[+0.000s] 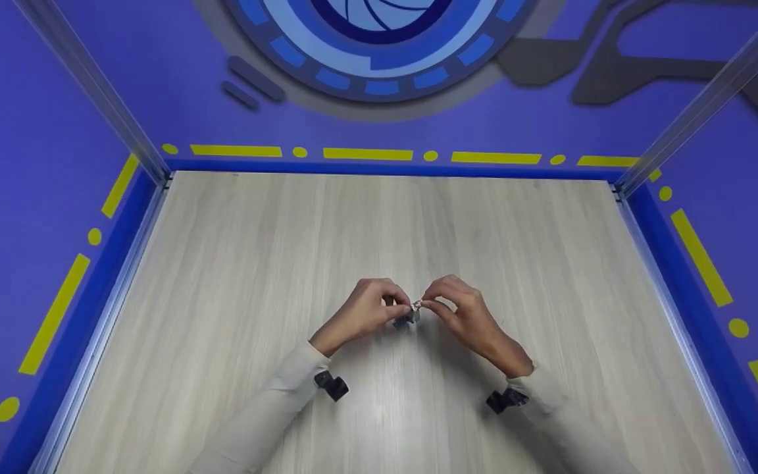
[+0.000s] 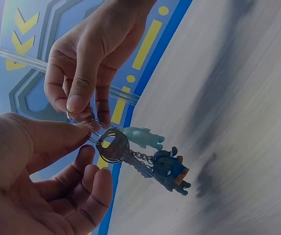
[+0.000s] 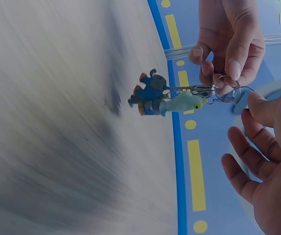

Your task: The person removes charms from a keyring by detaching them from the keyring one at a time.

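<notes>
Okay, leftmost I have the left hand [image 1: 364, 309], its grip pinched between thumb and forefinger on the metal rings [image 3: 235, 99], right where the keys [image 2: 126, 152] are strung. The keys sit in the middle, held in the air over the worktop [image 1: 287, 230], just below the left fingertips, so I count that hand as the nearer one. Their long axis runs from the rings down toward the worktop. Beside them dangle a pale green figure [image 2: 141, 137] and a blue-and-grey figure [image 2: 165, 166], with a short chain showing by the latter. Rightmost is the right hand [image 1: 471, 317], thumb and forefinger clamped on the other side of a ring, its remaining fingers loosely bent.

As I judge it, the coming move turns on the short stretch of ring between the two pinches, one hand at each side, fingertips near each other. Whether the coils of wire are spread there, I cannot tell. I see no container in any view; only the rings gather the other pieces.
</notes>
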`<state>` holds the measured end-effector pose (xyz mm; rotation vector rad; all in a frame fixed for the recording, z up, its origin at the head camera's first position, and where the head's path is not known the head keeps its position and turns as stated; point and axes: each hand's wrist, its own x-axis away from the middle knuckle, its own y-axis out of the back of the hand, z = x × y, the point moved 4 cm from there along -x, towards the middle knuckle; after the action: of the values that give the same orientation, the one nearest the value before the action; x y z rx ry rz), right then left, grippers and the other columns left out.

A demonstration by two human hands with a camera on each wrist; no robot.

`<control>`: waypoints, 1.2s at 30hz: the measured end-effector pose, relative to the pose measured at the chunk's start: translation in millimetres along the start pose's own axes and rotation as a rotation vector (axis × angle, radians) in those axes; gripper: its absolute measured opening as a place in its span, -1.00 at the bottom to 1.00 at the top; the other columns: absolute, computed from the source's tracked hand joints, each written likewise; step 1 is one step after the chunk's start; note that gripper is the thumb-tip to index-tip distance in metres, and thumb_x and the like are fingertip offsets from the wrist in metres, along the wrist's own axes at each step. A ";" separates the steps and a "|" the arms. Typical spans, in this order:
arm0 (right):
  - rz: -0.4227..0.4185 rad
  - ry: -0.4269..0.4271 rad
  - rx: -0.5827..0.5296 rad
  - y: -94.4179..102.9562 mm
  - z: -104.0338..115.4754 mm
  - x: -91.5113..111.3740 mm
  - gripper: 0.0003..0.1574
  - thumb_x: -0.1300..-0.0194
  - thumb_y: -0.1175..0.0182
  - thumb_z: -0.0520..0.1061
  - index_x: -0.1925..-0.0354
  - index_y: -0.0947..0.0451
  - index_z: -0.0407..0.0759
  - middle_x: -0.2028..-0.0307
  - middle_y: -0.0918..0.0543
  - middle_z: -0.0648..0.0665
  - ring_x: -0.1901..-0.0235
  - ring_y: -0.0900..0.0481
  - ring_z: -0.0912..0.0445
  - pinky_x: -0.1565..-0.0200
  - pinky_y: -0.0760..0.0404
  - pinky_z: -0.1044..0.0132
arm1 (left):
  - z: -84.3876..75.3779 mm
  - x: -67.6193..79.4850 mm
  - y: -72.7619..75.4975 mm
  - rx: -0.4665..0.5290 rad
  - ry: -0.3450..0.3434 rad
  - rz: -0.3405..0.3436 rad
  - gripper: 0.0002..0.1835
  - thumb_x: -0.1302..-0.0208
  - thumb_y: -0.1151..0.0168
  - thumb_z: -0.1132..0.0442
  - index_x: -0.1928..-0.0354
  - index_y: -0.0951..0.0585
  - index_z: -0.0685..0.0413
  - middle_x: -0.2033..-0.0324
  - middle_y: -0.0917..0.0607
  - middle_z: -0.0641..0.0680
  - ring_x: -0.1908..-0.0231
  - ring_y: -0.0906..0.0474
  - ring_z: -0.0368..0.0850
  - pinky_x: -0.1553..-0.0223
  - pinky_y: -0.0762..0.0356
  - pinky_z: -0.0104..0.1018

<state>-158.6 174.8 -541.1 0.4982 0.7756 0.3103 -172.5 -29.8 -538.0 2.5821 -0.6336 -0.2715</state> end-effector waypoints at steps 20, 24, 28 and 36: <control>-0.048 -0.054 -0.077 6.1 -6.2 7.0 -0.87 -0.37 -0.47 -0.42 0.19 -0.74 -0.26 0.21 -0.80 -0.15 0.15 -0.75 -0.10 -0.07 -0.63 0.39 | 9.4 8.1 4.7 0.131 -0.005 -0.029 -0.94 -0.45 -0.48 0.32 0.22 -0.87 0.04 0.23 -0.83 -0.10 0.18 -0.65 -0.21 0.18 -0.67 -0.22; -0.051 -0.043 -0.089 4.1 -5.1 5.3 -0.91 -0.39 -0.46 -0.39 0.17 -0.76 -0.28 0.18 -0.81 -0.17 0.13 -0.76 -0.13 -0.09 -0.63 0.39 | 11.4 8.8 2.5 0.118 0.010 -0.035 -0.94 -0.46 -0.47 0.32 0.23 -0.84 0.04 0.25 -0.81 -0.12 0.19 -0.65 -0.22 0.18 -0.67 -0.21; -0.045 -0.026 -0.098 2.4 -1.9 2.9 -0.79 -0.31 -0.47 -0.49 0.17 -0.77 -0.26 0.17 -0.81 -0.17 0.12 -0.76 -0.14 -0.12 -0.62 0.41 | 12.6 9.0 0.4 0.092 -0.006 -0.050 -0.93 -0.46 -0.48 0.29 0.25 -0.82 0.03 0.27 -0.79 -0.12 0.22 -0.66 -0.21 0.22 -0.64 -0.27; 0.012 0.000 -0.044 -4.1 2.9 -0.4 -0.70 -0.24 -0.50 -0.52 0.19 -0.76 -0.20 0.18 -0.80 -0.08 0.12 -0.76 -0.05 -0.04 -0.68 0.31 | 13.1 10.5 -1.6 -0.060 -0.083 -0.076 -0.86 -0.47 -0.50 0.21 0.32 -0.81 0.01 0.34 -0.76 -0.14 0.30 -0.63 -0.27 0.22 -0.55 -0.35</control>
<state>-156.4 170.3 -541.3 0.4615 0.7646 0.3375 -166.6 -38.7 -551.0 2.5512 -0.5483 -0.4187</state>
